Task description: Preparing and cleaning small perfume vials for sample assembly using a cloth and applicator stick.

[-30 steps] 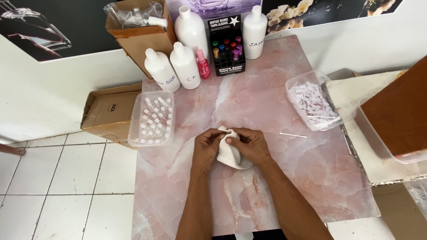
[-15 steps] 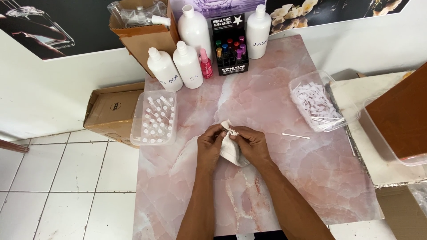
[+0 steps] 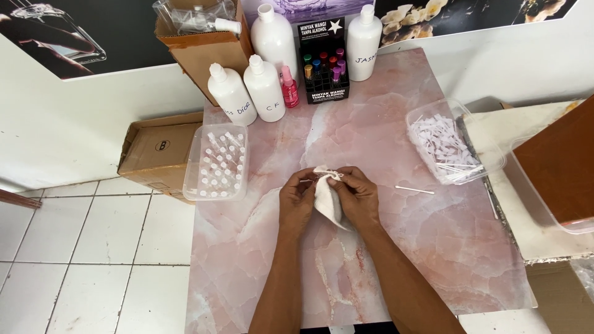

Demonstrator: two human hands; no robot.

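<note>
Covering the whole bench [image 3: 433, 260] is a pink sheet with a marble pattern, and both hands work above the middle of it. To the left of the left hand the floor [image 3: 80, 260] is of white tiles, and a white wall runs behind the bench with dark posters on it.

Between the two hands is a small white cloth pouch [image 3: 328, 201], hanging with its mouth up and its lower part touching the bench. The left hand [image 3: 296, 201] pinches the left edge of the pouch near the mouth, with fingers bent. The right hand [image 3: 359, 196] pinches the gathered top with thumb and forefinger, where a thin cord shows.

Just to the right of the right hand a thin white stick [image 3: 414, 189] lies on the bench. Farther right, a clear plastic tub [image 3: 489, 162] holds many small white pieces and sticks. To the left of the left hand, and a little behind it, a clear plastic tray [image 3: 193, 162] is full of small vials with white caps standing in rows. Well behind the hands stand four white bottles [image 3: 263, 86], a small pink bottle [image 3: 289, 90] and a black display box [image 3: 326, 93] with coloured little bottles in it. An open cardboard box [image 3: 204, 52] stands at the far left corner, and another cardboard box [image 3: 154, 151] sits beside the bench on the floor.
</note>
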